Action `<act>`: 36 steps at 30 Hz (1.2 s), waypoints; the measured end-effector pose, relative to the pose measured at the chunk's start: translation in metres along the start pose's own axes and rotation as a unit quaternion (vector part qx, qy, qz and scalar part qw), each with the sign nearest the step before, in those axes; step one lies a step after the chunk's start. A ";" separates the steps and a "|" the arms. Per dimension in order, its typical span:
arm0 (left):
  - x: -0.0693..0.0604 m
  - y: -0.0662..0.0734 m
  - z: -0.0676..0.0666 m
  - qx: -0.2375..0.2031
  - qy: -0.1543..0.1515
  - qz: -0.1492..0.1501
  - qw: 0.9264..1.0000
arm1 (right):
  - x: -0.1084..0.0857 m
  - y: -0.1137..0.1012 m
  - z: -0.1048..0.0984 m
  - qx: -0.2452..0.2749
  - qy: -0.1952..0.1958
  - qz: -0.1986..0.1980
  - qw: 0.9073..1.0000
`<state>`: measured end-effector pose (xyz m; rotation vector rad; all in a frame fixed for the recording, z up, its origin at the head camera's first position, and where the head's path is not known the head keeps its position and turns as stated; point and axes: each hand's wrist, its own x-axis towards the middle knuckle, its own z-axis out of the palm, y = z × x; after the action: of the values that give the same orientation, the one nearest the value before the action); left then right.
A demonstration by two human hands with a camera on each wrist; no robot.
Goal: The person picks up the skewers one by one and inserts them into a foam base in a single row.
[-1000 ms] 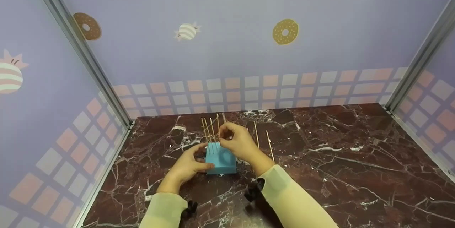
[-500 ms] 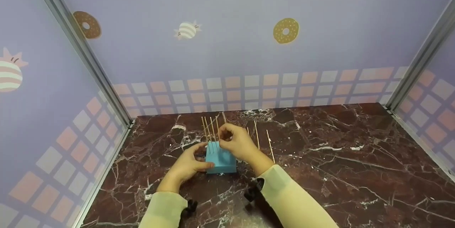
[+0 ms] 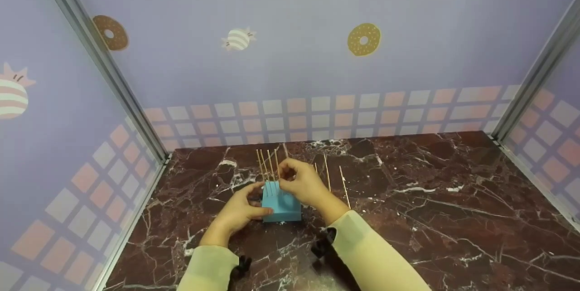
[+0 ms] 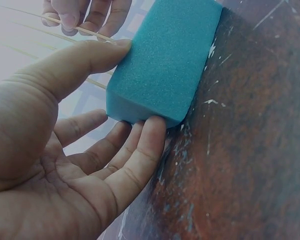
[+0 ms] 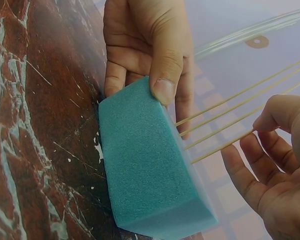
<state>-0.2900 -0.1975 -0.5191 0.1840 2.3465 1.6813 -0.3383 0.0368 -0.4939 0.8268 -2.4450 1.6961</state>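
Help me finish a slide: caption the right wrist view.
Left hand holds a blue block; right hand pinches one of four sticks at its top.

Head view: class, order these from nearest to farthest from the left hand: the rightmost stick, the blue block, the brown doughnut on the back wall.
1. Blue block: touched by the left hand, on its right.
2. Rightmost stick: farther right, beyond the block.
3. Brown doughnut: high left, on the back wall.

Lilac walls (image 3: 299, 64) around marbled tabletop (image 3: 444, 218)
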 end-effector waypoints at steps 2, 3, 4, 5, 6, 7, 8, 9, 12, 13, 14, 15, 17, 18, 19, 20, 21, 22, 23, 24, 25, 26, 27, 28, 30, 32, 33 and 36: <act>0.000 0.000 0.000 -0.002 -0.001 0.000 1.000 | 0.000 0.000 0.000 -0.003 0.000 0.002 1.000; 0.000 0.000 0.000 -0.004 -0.001 0.000 1.000 | 0.000 0.000 0.000 -0.003 0.000 0.002 1.000; 0.000 0.000 0.000 -0.005 -0.001 0.000 1.000 | 0.000 0.000 0.000 -0.002 0.000 0.003 1.000; 0.000 0.000 0.000 -0.006 -0.001 -0.001 1.000 | 0.000 -0.001 0.001 -0.001 0.000 0.005 1.000; 0.000 0.000 0.000 -0.007 -0.001 -0.001 1.000 | 0.000 -0.001 0.001 0.001 0.001 0.006 1.000; 0.000 0.000 0.000 -0.007 0.000 0.000 1.000 | 0.000 -0.001 0.001 0.002 0.001 0.007 1.000; 0.001 -0.001 0.000 -0.008 0.001 -0.001 1.000 | 0.000 -0.001 0.001 0.004 0.001 0.009 1.000; 0.001 -0.001 0.000 -0.009 0.001 -0.001 1.000 | 0.000 -0.002 0.001 0.006 0.002 0.012 1.000; 0.001 -0.001 0.000 -0.010 0.004 -0.004 1.000 | 0.000 -0.002 0.001 0.011 0.002 0.017 1.000; 0.001 -0.001 0.000 -0.009 0.005 -0.005 1.000 | 0.000 -0.002 0.001 0.013 0.002 0.017 1.000; 0.002 -0.001 0.000 -0.007 0.006 -0.007 1.000 | 0.000 -0.003 0.001 0.016 0.000 0.017 1.000; 0.002 -0.001 0.000 -0.005 0.007 -0.008 1.000 | 0.000 -0.003 0.001 0.016 0.000 0.017 1.000; 0.002 -0.001 0.000 0.000 0.009 -0.009 1.000 | -0.001 -0.005 -0.001 0.022 0.000 0.015 1.000; 0.002 -0.001 0.001 0.001 0.011 -0.009 1.000 | -0.001 -0.007 -0.002 0.025 0.003 0.014 1.000; 0.001 -0.001 0.001 0.002 0.011 -0.007 1.000 | -0.001 -0.008 -0.003 0.030 0.009 0.013 0.999; 0.001 -0.001 0.001 0.003 0.011 -0.008 1.000 | -0.002 -0.010 -0.005 0.039 0.016 0.014 0.999; 0.001 -0.001 0.002 0.002 0.011 -0.009 1.000 | -0.003 -0.013 -0.006 0.050 0.026 0.014 0.998; 0.001 -0.001 0.002 0.003 0.012 -0.008 1.000 | -0.003 -0.015 -0.008 0.064 0.037 0.013 0.997; 0.000 -0.001 0.002 0.003 0.013 -0.007 1.000 | -0.004 -0.017 -0.009 0.083 0.047 0.010 0.995; 0.000 -0.002 0.003 0.003 0.014 -0.008 1.000 | -0.005 -0.020 -0.011 0.100 0.058 0.007 0.993; 0.000 -0.002 0.003 0.003 0.015 -0.009 1.000 | -0.006 -0.022 -0.013 0.119 0.067 0.003 0.991; 0.000 -0.002 0.004 0.004 0.016 -0.010 1.000 | -0.007 -0.024 -0.015 0.136 0.073 0.000 0.988; -0.001 -0.001 0.004 0.004 0.016 -0.009 1.000 | -0.008 -0.026 -0.017 0.147 0.079 -0.002 0.986; -0.001 -0.001 0.004 0.005 0.016 -0.008 1.000 | -0.009 -0.028 -0.020 0.153 0.085 -0.004 0.985; -0.001 0.000 0.004 0.005 0.016 -0.008 1.000 | -0.011 -0.032 -0.026 0.155 0.092 -0.005 0.984; -0.001 0.001 0.004 0.006 0.016 -0.005 1.000 | -0.014 -0.036 -0.033 0.141 0.098 -0.004 0.985; -0.001 0.001 0.003 0.007 0.017 -0.005 1.000 | -0.015 -0.037 -0.038 0.131 0.100 -0.004 0.986; -0.002 0.003 0.001 0.010 0.020 -0.007 1.000 | -0.021 -0.040 -0.054 0.108 0.108 -0.005 0.988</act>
<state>-0.2879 -0.1959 -0.5167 0.1396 2.3884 1.6716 -0.3157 0.0824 -0.4451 0.6316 -2.1413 1.9577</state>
